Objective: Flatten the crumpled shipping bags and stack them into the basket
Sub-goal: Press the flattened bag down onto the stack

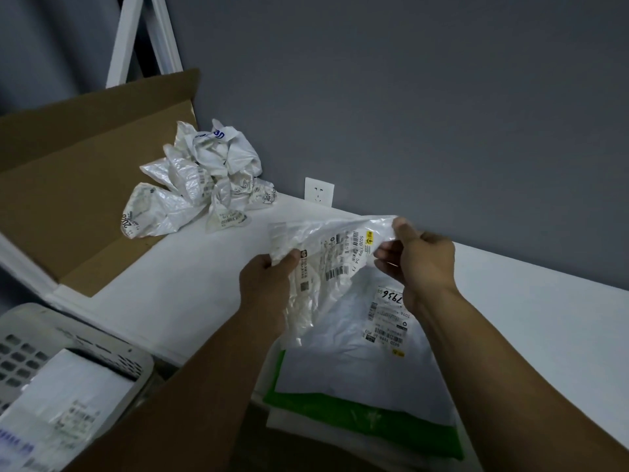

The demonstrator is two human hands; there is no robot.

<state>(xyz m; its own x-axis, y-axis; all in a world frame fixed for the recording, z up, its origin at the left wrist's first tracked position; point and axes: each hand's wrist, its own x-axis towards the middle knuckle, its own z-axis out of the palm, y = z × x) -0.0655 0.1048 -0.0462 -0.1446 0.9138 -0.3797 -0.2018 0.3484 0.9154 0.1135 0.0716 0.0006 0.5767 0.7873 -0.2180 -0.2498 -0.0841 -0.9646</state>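
Both hands are grasping one shipping bag, holding it up off the table. Left hand is pinching the left edge, thumb on top. Right hand is pinching the top right corner. I'm pulling the two edges apart so the creases are tensioning out in the air. My guess is film this thin is springing back otherwise. Label side is facing me, so I'm checking it's opening square.

The bag is only half spread and is bunching near my left thumb. My read: mid-flatten, not ready to stack.

Directly under it, flattened bags are lying at the near table edge, white on top of a green one. Probably staging before the basket at lower left, which is holding at least one flat bag.

The crumpled pile is sitting back left against the cardboard, well apart from my hands. With several there, the job is looking under halfway.
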